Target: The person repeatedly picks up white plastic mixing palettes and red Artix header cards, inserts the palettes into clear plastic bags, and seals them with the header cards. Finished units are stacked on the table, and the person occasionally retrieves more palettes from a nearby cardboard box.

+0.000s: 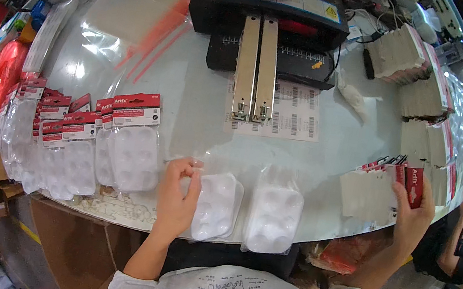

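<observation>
In front of me lies a clear plastic bag with white paint palettes (214, 205) in it. My left hand (177, 199) is at its upper left corner, thumb and forefinger closed on the film. To the right of it is a second bagged white palette stack (273, 218). On the right side of the table my right hand (414, 213) grips a red folded header card (412, 184), its fingers behind the card. Beside that hand a fanned row of header cards (367, 195) lies with pale edges up.
Bagged palettes with red header cards (133, 144) are piled at the left. Flat clear bags (124, 21) lie behind them. A black machine (271, 8) with two metal rails (257, 70) stands at the back. Card stacks (429, 100) line the right edge. Another person's arm (453, 240) shows at far right.
</observation>
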Tool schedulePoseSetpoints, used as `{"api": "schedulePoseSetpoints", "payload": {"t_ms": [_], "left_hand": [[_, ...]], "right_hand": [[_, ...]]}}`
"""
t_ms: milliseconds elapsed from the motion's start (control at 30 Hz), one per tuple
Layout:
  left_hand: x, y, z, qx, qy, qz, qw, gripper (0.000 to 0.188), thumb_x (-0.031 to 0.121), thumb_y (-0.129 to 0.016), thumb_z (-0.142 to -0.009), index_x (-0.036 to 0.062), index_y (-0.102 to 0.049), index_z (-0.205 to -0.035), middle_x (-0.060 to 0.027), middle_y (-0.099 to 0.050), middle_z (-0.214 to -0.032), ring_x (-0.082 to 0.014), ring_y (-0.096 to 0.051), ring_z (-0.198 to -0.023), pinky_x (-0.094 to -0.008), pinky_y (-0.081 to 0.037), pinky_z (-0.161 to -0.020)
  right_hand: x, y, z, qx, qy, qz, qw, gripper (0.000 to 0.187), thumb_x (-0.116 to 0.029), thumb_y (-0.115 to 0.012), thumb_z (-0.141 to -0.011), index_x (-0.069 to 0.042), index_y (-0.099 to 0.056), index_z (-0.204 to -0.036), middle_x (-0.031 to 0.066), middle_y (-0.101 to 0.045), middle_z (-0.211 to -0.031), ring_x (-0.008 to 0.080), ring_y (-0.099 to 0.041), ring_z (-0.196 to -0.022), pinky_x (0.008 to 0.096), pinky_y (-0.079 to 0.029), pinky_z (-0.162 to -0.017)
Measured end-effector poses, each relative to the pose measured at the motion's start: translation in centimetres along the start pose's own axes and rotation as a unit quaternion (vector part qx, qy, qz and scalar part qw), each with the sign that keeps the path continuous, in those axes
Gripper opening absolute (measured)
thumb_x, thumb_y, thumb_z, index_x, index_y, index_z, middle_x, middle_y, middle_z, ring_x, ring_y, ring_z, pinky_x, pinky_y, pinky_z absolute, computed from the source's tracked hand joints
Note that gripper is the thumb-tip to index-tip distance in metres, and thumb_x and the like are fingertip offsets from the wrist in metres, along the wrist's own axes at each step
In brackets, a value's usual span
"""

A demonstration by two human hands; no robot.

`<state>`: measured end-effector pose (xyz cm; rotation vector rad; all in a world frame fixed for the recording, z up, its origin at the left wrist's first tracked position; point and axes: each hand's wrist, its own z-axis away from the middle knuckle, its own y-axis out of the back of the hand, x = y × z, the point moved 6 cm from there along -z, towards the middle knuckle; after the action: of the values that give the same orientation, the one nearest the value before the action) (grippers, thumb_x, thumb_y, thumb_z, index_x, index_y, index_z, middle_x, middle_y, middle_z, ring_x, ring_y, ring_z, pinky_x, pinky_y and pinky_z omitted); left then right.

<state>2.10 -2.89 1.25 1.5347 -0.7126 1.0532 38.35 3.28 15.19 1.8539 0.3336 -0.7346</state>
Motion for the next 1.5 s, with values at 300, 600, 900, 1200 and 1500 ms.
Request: {"api": "schedulePoseSetpoints", "payload": {"t_ms": [300, 600, 900, 1200, 1500], "left_hand": [[3.2, -1.2, 1.8, -0.117, 0.175, 0.283, 0.936, 0.012, 0.008, -0.055, -0.089, -0.0026, -0.055, -0.096, -0.0114, -0.068, -0.085, -0.0064, -0.056, -0.073, -0.0184, -0.043, -0.066], [3.3, -1.4, 1.1, -0.095, 0.109, 0.142, 0.979, 0.017, 0.015, -0.062, -0.086, -0.0003, -0.061, -0.079, -0.0003, -0.049, -0.051, -0.0033, -0.037, -0.049, -0.0213, -0.03, -0.043], [2.8, -0.1, 0.5, 0.036, 0.062, 0.186, 0.98, 0.024, 0.014, -0.058, -0.089, -0.0026, -0.056, -0.073, 0.0045, -0.046, -0.06, -0.0038, -0.035, -0.057, -0.0199, -0.029, -0.05], [2.6, -0.3, 0.7, 0.046, 0.061, 0.21, 0.975, 0.026, 0.017, -0.051, -0.093, -0.0016, -0.055, -0.075, 0.0026, -0.049, -0.064, -0.0053, -0.039, -0.062, -0.0208, -0.033, -0.056], [-0.1, -3.5, -6.7, 0.044, 0.043, 0.037, 0.997, 0.034, 0.026, -0.043, -0.096, -0.0018, -0.047, -0.077, -0.0091, -0.047, -0.064, -0.0111, -0.039, -0.063, -0.0264, -0.039, -0.06]], "right_hand": [[-9.8, -15.9, 5.5, -0.506, 0.097, -0.132, 0.847, 0.037, -0.031, -0.074, -0.073, 0.001, -0.062, -0.088, 0.0127, -0.056, -0.061, 0.016, -0.048, -0.052, 0.0283, -0.042, -0.052], [-9.6, -17.1, 6.1, -0.544, 0.103, -0.144, 0.82, 0.028, -0.023, -0.079, -0.07, -0.001, -0.064, -0.079, -0.0003, -0.052, -0.057, 0.0039, -0.039, -0.053, 0.0214, -0.034, -0.047], [-5.6, -16.3, 4.9, -0.473, 0.012, -0.195, 0.859, 0.025, -0.021, -0.074, -0.074, 0.003, -0.065, -0.078, 0.0069, -0.062, -0.065, 0.0112, -0.056, -0.059, 0.0245, -0.045, -0.056], [-4.8, -16.2, 8.2, -0.584, -0.129, -0.334, 0.728, 0.016, -0.01, -0.063, -0.081, 0.006, -0.066, -0.081, 0.0075, -0.064, -0.071, 0.0102, -0.059, -0.06, 0.0217, -0.045, -0.056], [-2.3, -23.1, 4.6, -0.424, -0.209, -0.448, 0.759, 0.017, -0.014, -0.059, -0.084, 0.001, -0.064, -0.078, 0.0019, -0.058, -0.065, 0.007, -0.053, -0.053, 0.0182, -0.038, -0.048]]}}
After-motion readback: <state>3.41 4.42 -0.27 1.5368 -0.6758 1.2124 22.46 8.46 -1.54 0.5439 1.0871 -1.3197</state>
